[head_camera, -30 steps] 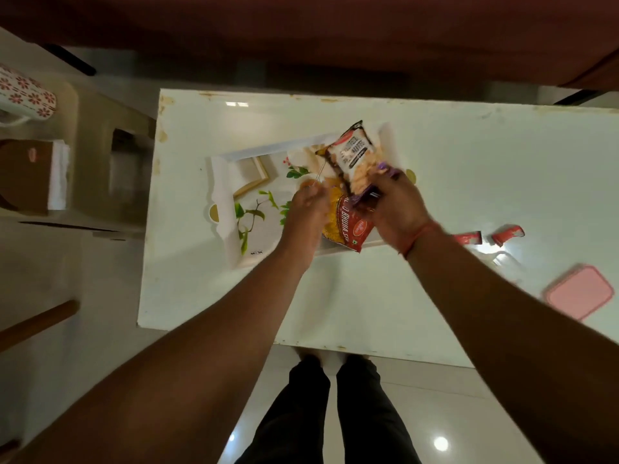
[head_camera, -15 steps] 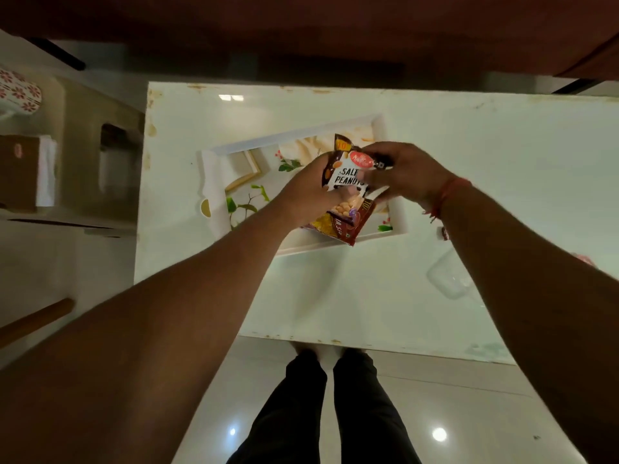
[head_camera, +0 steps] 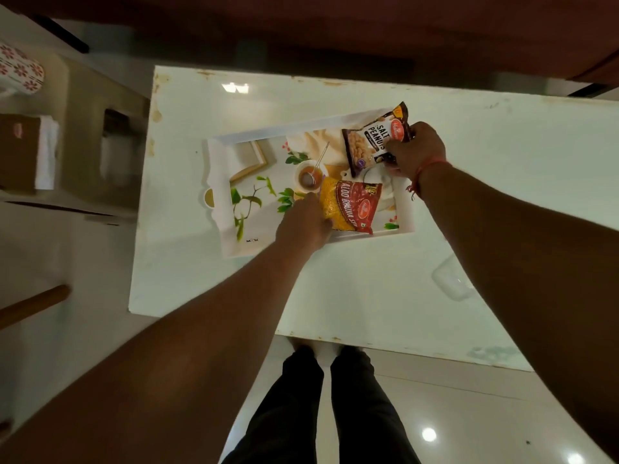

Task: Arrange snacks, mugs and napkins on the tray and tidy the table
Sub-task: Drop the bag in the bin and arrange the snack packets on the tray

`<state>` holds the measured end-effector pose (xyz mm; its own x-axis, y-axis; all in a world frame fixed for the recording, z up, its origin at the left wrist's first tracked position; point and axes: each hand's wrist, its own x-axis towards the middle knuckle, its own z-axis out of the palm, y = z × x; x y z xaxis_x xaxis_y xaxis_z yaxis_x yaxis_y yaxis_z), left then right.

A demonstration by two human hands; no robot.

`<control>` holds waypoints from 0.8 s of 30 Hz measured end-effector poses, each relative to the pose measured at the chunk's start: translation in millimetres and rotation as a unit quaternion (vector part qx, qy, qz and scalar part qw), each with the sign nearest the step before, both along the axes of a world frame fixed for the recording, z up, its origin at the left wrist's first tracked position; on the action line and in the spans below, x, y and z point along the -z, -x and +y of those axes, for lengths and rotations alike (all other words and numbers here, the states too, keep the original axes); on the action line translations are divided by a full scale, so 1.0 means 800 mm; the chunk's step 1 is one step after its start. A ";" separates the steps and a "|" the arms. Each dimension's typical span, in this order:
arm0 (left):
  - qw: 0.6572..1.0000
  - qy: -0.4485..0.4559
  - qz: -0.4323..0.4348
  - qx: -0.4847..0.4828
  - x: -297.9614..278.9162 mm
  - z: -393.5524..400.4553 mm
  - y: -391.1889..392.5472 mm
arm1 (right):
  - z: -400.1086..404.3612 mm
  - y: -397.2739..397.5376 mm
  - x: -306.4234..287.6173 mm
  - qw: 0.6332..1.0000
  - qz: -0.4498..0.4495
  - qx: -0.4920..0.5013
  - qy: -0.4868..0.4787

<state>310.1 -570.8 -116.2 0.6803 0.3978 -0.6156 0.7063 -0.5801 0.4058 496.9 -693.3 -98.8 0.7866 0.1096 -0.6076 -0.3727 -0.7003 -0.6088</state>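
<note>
Snacks sit at the tray's (head_camera: 217, 169) three o'clock end: right hand (head_camera: 413, 150) grips the peanut packet (head_camera: 370, 142) (label up), left hand (head_camera: 303, 224) pinches the bhujia packet (head_camera: 351, 205) at five o'clock.

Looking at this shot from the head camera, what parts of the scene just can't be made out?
- Clear container: right forearm covers most of it; contents unreadable.
- Mug: cut off by the left frame edge.
- Peanut packet: right hand hides its right edge, so the grip is unclear.
- Bhujia packet: left hand covers its near corner.
- Tray: small print near its front edge is too tiny to read.
</note>
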 end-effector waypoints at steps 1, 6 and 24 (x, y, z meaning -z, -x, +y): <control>1.000 0.001 -0.004 0.001 0.003 0.000 -0.001 | 0.000 0.001 -0.001 1.000 -0.019 -0.015 0.020; 0.997 0.045 0.006 -0.058 0.000 -0.002 -0.005 | -0.023 0.031 -0.019 0.966 -0.215 -0.022 0.140; 0.931 0.308 -0.014 -0.197 -0.010 -0.027 -0.011 | -0.059 0.093 -0.002 0.995 0.021 -0.086 0.050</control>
